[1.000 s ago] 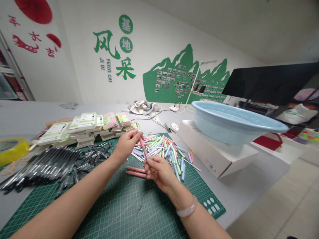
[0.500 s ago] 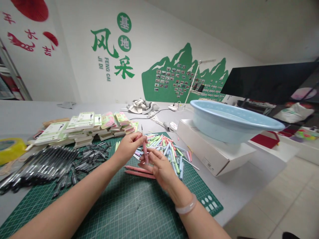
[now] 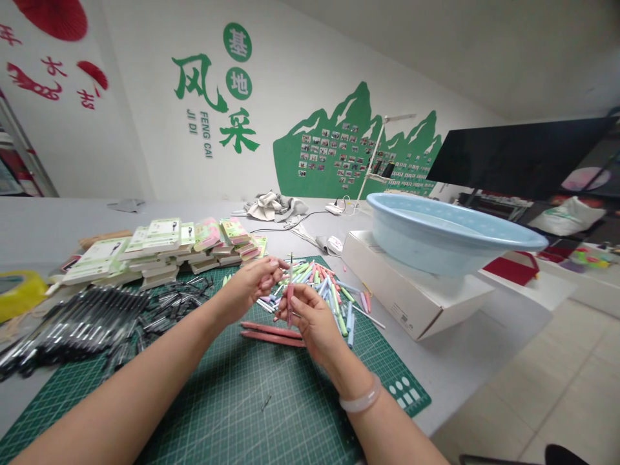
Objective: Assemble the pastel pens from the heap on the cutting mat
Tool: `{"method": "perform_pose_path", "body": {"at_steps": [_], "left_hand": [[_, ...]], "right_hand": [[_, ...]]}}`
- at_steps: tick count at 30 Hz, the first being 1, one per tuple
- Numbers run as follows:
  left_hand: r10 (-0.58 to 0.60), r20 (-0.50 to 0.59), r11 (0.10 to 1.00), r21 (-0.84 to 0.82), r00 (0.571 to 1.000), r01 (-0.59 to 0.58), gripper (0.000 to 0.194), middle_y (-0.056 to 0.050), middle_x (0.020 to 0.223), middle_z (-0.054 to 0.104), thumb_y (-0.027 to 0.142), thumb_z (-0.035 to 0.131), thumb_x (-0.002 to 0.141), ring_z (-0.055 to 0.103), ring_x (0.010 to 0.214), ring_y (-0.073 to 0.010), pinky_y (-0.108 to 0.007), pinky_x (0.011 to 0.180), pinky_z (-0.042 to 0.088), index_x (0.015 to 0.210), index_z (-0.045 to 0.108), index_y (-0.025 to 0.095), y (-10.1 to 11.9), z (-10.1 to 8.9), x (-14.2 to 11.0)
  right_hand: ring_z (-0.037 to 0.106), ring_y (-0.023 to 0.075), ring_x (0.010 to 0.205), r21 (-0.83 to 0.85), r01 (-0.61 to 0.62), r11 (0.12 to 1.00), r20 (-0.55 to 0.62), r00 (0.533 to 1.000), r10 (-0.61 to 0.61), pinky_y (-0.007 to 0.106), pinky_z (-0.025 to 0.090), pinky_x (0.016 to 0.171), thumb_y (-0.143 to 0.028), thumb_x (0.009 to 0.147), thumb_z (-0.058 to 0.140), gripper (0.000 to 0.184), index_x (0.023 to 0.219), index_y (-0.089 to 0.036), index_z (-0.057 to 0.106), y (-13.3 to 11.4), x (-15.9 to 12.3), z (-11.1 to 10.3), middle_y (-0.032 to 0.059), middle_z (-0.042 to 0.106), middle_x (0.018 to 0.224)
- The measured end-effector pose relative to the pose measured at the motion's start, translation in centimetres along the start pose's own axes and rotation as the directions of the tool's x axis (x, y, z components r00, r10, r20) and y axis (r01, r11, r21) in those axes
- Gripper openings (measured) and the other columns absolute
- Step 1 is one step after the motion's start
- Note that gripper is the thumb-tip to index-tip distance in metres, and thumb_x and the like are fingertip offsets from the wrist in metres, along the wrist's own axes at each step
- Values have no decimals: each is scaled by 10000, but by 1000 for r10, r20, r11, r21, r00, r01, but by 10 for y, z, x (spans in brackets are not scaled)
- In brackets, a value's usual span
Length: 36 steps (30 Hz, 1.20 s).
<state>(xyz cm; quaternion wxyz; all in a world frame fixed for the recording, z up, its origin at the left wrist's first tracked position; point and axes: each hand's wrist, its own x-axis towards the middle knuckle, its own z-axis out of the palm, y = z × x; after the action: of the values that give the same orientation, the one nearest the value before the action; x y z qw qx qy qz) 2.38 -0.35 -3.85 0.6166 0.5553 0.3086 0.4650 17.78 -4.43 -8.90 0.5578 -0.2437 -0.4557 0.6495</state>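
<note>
Pink is the colour in your right hand point(image 3: 310, 320): its grip is closed on a slim pink pen point(image 3: 289, 298), which stands nearly upright between thumb and fingers, its thin tip pointing up. Your left hand point(image 3: 254, 284) sits just beside it, curled, with its fingertips point(image 3: 277, 263) close to the pen's upper end. From this view you can't tell whether that hand is holding anything.

Under your hands lies a green cutting mat point(image 3: 271, 400). Two more pink pens point(image 3: 271, 334) rest on it side by side, just below your wrists. Beyond them spreads a loose pile of pastel pen barrels point(image 3: 324, 290) in green, blue and pink. To your left is a heap of black pens point(image 3: 92, 316), partly on the mat, and behind that are stacks of packaged cards point(image 3: 165, 242) on the grey desk point(image 3: 58, 216). A yellow tape roll point(image 3: 17, 294) sits at the far left. To your right, a pale blue plastic basin point(image 3: 450, 232) rests on a white cardboard box point(image 3: 411, 290). A pale bangle point(image 3: 359, 395) circles your right wrist.
</note>
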Motion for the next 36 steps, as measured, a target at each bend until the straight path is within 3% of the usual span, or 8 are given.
{"method": "perform_pose_path", "body": {"at_steps": [5,9,13,17,20,22,29,36], "left_hand": [[67,-73,994,-86,995,-73,184,-11,712,502,312,558,810,428,612,-87,-193,566,374,795,613,137,8,-10,3],[192,-121,981,24,974,-191,232,-9,672,496,340,557,808,470,707,-122,-230,683,397,873,641,134,7,-18,6],[159,-142,949,293,977,-112,184,7,663,506,284,555,757,463,621,-116,-228,591,362,853,628,144,3,-40,11],[58,-60,675,738,996,5,151,16,609,524,254,534,683,447,558,-128,-224,513,296,740,651,177,-6,-66,15],[-39,79,387,920,996,-58,107,7,605,584,244,586,623,492,582,-144,-230,531,294,663,682,219,-19,-74,17],[-81,153,288,950,985,-124,100,4,632,622,223,606,605,519,605,-151,-236,552,302,651,693,240,-29,-72,18],[-40,187,193,965,982,-176,103,-7,733,672,181,598,634,565,720,-182,-249,625,340,672,665,250,-45,-51,13],[-30,265,144,955,964,-258,117,-18,720,653,160,545,670,561,705,-174,-254,606,330,634,632,229,-49,-51,14]], "right_hand": [[580,126,657,-36,-22,999,28,999,23,257,455,639,-307,777,629,185,907,-179,597,4,-1,-1,32,624,784],[583,127,649,-68,-40,997,33,999,42,242,443,606,-299,769,632,178,895,-178,596,7,-1,-1,32,628,774],[591,144,683,-51,8,999,-28,1000,-9,293,472,679,-295,760,639,167,871,-176,600,4,1,-5,32,627,766],[585,143,656,-36,56,998,-122,991,-60,311,480,694,-282,746,649,169,870,-176,605,0,6,-11,26,625,737],[580,139,643,-47,76,996,-156,984,-82,313,477,701,-269,750,641,153,869,-180,606,0,8,-14,19,620,719],[576,139,638,-50,71,996,-153,985,-78,313,474,697,-272,748,642,149,860,-179,606,0,8,-15,18,620,713],[577,132,629,-40,56,998,-153,986,-61,285,456,658,-266,752,638,143,857,-175,606,1,7,-14,20,624,709],[570,133,629,-54,49,997,-124,991,-55,269,443,625,-291,751,640,158,846,-172,597,2,6,-12,20,620,704]]}}
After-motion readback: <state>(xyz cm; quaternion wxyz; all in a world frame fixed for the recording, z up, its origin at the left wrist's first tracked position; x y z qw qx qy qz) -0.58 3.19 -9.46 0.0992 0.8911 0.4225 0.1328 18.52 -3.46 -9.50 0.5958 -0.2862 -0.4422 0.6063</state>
